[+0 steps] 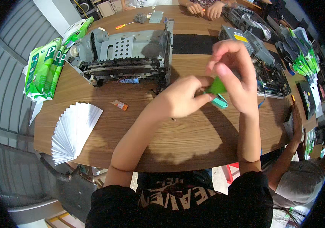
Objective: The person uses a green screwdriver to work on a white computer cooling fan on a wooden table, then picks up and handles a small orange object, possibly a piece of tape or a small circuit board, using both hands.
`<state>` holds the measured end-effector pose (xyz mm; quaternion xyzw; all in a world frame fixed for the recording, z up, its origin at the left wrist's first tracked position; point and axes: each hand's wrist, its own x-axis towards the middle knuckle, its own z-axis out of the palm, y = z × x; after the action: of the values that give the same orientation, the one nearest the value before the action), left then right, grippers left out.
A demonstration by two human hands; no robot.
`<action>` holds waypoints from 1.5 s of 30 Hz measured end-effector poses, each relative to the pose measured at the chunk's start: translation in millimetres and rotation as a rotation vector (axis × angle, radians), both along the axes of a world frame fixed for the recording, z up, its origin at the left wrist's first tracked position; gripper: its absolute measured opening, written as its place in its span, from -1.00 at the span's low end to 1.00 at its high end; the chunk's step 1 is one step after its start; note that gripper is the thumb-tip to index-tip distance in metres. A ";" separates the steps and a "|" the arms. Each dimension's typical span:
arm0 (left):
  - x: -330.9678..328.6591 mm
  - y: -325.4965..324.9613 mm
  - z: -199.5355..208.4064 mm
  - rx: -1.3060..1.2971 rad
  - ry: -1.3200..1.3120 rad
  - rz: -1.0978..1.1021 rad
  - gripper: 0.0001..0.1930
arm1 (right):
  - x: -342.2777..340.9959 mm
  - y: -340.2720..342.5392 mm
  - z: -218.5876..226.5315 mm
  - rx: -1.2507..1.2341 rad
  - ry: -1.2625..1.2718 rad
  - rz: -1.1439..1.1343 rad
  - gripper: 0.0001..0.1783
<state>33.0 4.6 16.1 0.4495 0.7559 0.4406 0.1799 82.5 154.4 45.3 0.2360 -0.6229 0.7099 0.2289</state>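
Over the middle right of the table, my left hand [183, 97] is closed, thumb and fingers pinching a small teal stapler [220, 102]. A bright green piece [218, 86] stands up just above the stapler, slightly blurred; its kind is unclear. My right hand [238, 76] curves around the far side, its thumb and fingers apart. The base of its thumb overlaps the green piece, and whether they touch is hidden. On the table to the left lie a small orange box [120, 105] and a pleated white paper fan [75, 131].
A stripped printer frame [132, 57] stands beyond my left hand. Green paper packs [44, 70] lean at the far left. An opened device with a circuit board [270, 78] lies at right. A screwdriver [125, 25] is at the back. Other people's hands [206, 9] work across the table.
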 end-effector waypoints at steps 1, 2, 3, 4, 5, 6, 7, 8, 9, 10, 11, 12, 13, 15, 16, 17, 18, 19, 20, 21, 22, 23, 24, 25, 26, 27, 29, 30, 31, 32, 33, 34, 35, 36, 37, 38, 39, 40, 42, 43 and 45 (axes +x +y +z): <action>-2.1 0.1 0.7 0.087 0.057 0.068 -0.70 | -5.0 6.4 -2.3 0.218 0.093 -0.232 -0.86; -4.2 1.3 0.5 0.174 0.114 0.135 -0.70 | -8.8 9.3 -3.9 0.435 0.187 -0.466 -0.84; -6.9 9.7 -8.9 0.311 0.243 0.208 -0.66 | -11.3 8.5 -5.5 0.462 0.218 -0.511 -0.78; -4.2 14.5 -11.4 0.306 0.240 0.213 -0.66 | -10.6 4.4 -6.1 0.459 0.214 -0.505 -0.78; -0.3 18.2 -13.4 0.293 0.269 0.315 -0.65 | -7.0 -0.7 -4.3 0.445 0.113 -0.429 -0.81; 1.9 21.5 -15.6 0.279 0.298 0.417 -0.64 | -3.7 -3.8 -2.3 0.430 0.013 -0.352 -0.84; 1.5 23.5 -21.9 0.288 0.372 0.441 -0.50 | -0.2 -5.1 0.2 0.454 -0.027 -0.271 -0.81; -3.0 24.6 -28.4 0.282 0.370 0.445 -0.50 | -1.7 -9.1 -3.6 0.451 -0.031 -0.265 -0.81; -9.8 25.4 -34.3 0.335 0.414 0.428 -0.45 | -5.1 -15.0 -9.7 0.352 -0.003 -0.228 -0.77; -11.1 27.9 -33.7 0.396 0.451 0.401 -0.39 | -6.3 -15.7 -13.9 0.260 0.021 -0.202 -0.72; -5.9 22.0 -32.7 0.336 0.381 0.344 -0.37 | -6.2 -14.6 -15.7 0.341 0.023 -0.309 -0.65; -8.7 17.7 -34.8 0.335 0.374 0.341 -0.37 | -8.7 -13.0 -17.2 0.341 0.016 -0.312 -0.65; -13.2 15.4 -36.4 0.264 0.315 0.212 -0.41 | -11.1 -10.1 -16.4 0.360 0.031 -0.410 -0.65; -15.4 2.2 -12.3 -0.083 0.007 0.023 -0.53 | -8.7 -3.8 -14.2 0.385 -0.053 -0.427 -0.64; -16.9 -2.1 -4.3 -0.055 -0.041 0.017 -0.62 | -14.7 0.2 -14.3 0.396 0.073 -0.370 -0.64; -18.8 -4.0 -8.5 0.078 -0.066 0.069 -0.66 | -12.0 2.7 -13.0 0.303 -0.008 -0.238 -0.61; -19.5 -4.3 -12.9 0.210 -0.093 0.122 -0.71 | -9.1 3.5 -9.5 0.206 -0.089 -0.108 -0.57; -19.1 -4.0 -11.1 0.225 -0.112 0.204 -0.75 | -11.0 4.4 -10.1 0.167 -0.108 -0.078 -0.57; -21.7 -2.8 -15.2 0.293 0.087 0.237 -0.71 | -9.9 1.6 -10.6 0.166 -0.121 -0.085 -0.57; -20.3 -0.8 -17.8 0.292 0.139 0.299 -0.68 | -9.1 -3.2 -9.8 0.167 -0.158 -0.066 -0.65; -18.5 2.0 -14.8 0.287 0.197 0.358 -0.64 | -8.1 -1.0 -9.2 0.137 -0.231 -0.004 -0.62; -15.1 4.4 -11.7 0.283 0.189 0.350 -0.64 | -7.0 1.4 -8.6 0.109 -0.306 0.052 -0.58; -10.1 6.1 -7.7 0.237 0.181 0.407 -0.62 | -4.3 0.9 -5.5 0.104 -0.315 0.045 -0.58; -6.5 8.1 -4.2 0.191 0.178 0.462 -0.60 | -0.5 -2.6 0.0 0.104 -0.315 0.065 -0.56; -6.1 10.4 -5.9 0.187 0.174 0.453 -0.60 | 1.8 -4.8 2.0 0.104 -0.315 0.086 -0.54; -5.9 12.5 -8.4 0.164 0.199 0.457 -0.59 | -2.4 -2.5 -5.5 0.073 -0.288 0.109 -0.54; -6.5 12.7 -13.0 0.165 0.296 0.438 -0.60 | -2.9 0.2 -7.2 0.094 -0.155 0.101 -0.55; -8.7 11.0 -13.6 0.164 0.294 0.434 -0.60 | -3.2 1.6 -6.9 0.101 -0.170 0.096 -0.57; -12.8 8.0 -14.6 0.182 0.264 0.323 -0.62 | -4.0 2.6 -7.7 0.107 -0.185 0.095 -0.60; -15.5 5.1 -15.0 0.200 0.233 0.213 -0.63 | -4.8 3.8 -8.4 0.112 -0.200 0.094 -0.62; -16.8 2.2 -14.5 0.195 0.232 0.212 -0.63 | -3.7 4.1 -5.3 0.080 -0.244 0.124 -0.65; -16.9 0.8 -11.9 0.237 0.049 0.152 -0.63 | -1.9 6.4 -1.4 0.064 -0.268 0.133 -0.66; -16.7 0.8 -10.6 0.276 -0.134 0.091 -0.64 | -0.5 8.7 2.4 0.048 -0.291 0.143 -0.67; -16.4 2.0 -10.9 0.275 -0.137 0.085 -0.64 | -0.3 14.2 6.1 0.099 -0.316 0.164 -0.68; -16.7 2.3 -11.3 0.298 -0.043 0.134 -0.64 | -1.5 18.9 8.8 0.149 -0.339 0.190 -0.69; -16.7 2.9 -12.0 0.321 0.051 0.183 -0.65 | -0.7 17.0 8.8 0.172 -0.350 0.203 -0.70; -14.6 5.6 -13.3 0.320 0.052 0.181 -0.65 | 0.3 15.6 9.2 0.198 -0.361 0.215 -0.70; -11.2 9.9 -16.8 0.282 0.214 0.310 -0.64 | 2.5 3.6 6.0 0.091 -0.309 0.170 -0.71; -10.0 18.5 -25.4 0.240 0.377 0.438 -0.64 | -0.3 -1.5 -3.5 -0.018 -0.256 0.124 -0.71; -11.4 25.0 -25.8 0.284 0.415 0.432 -0.63 | -6.1 2.7 -8.3 0.140 -0.109 0.063 -0.69; -8.5 20.3 -23.9 0.251 0.434 0.379 -0.63 | -8.7 12.2 -8.4 0.319 0.005 -0.014 -0.63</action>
<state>24.5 24.8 -7.8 0.4029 0.7866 0.4500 -0.1281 73.8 166.6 36.9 0.2669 -0.7287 0.5998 0.1950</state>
